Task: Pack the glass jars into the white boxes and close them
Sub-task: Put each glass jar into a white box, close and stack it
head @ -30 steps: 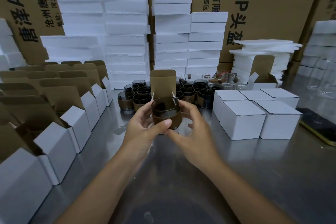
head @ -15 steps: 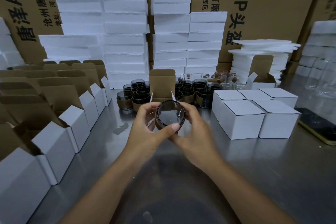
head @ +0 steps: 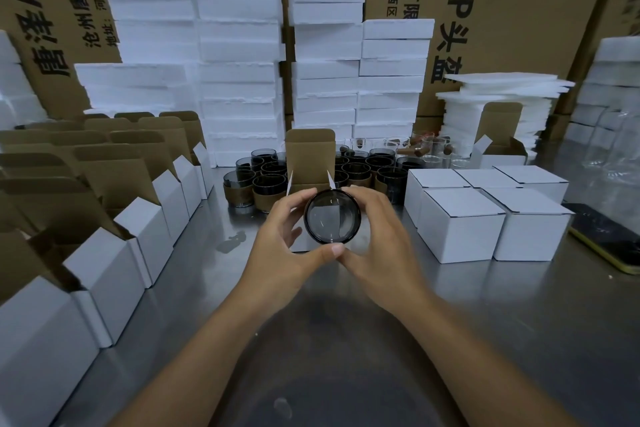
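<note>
Both hands grip one dark glass jar (head: 332,216) btw them, above the metal table (head: 485,322). The left hand (head: 282,246) curls round its left side w/ the thumb under it. The right hand (head: 379,239) curls round its right side. The jar is tipped, one round end toward the camera, just in front of the open white box (head: 309,158).

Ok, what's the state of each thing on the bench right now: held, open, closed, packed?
Glass jar: held on its side, round end toward the camera, not yet boxed.
Left hand: grips the jar.
Right hand: grips the jar.
Centre box: open, lid flap up, behind the jar.
Left row of boxes: open, flaps up.
Right boxes: closed.
Loose jars: upright, unpacked.
</note>
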A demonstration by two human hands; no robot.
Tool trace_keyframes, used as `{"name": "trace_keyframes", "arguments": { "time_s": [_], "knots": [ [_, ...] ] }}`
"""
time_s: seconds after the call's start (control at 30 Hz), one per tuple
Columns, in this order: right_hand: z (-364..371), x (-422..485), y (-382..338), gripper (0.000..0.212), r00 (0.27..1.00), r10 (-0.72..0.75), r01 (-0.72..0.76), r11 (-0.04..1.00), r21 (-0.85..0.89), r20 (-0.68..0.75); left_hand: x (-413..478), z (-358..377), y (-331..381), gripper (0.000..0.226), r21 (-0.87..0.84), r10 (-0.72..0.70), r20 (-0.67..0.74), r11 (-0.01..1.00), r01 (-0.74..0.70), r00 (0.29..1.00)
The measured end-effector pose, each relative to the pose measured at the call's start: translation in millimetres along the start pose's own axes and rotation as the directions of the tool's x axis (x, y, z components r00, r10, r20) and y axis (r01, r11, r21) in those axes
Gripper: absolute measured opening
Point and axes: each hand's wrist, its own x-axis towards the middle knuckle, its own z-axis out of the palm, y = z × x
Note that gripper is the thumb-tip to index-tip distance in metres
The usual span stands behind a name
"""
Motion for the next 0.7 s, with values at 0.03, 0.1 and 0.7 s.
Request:
{"name": "trace_keyframes", "arguments": {
  "time_s": [0.03,0.1,0.7],
  "knots": [
    [0,0,0,0.067,1.000,-0.007,0.007,1.000,0.013,-0.009,0,0,0,0.067,-0.002,0.012,-0.009,1.000,-0.012,1.000],
    [0,1,0,0.067,1.000,-0.007,0.008,0.999,0.037,-0.013,0,1,0,0.067,-0.007,0.030,-0.024,1.000,-0.030,0.999],
    [1,9,-9,0.024,0.882,0.429,-0.453,0.657,0.603,0.195,-1,-1,9,0.068,-0.037,-0.124,0.036,0.991,0.125,0.992]
  ]
}}
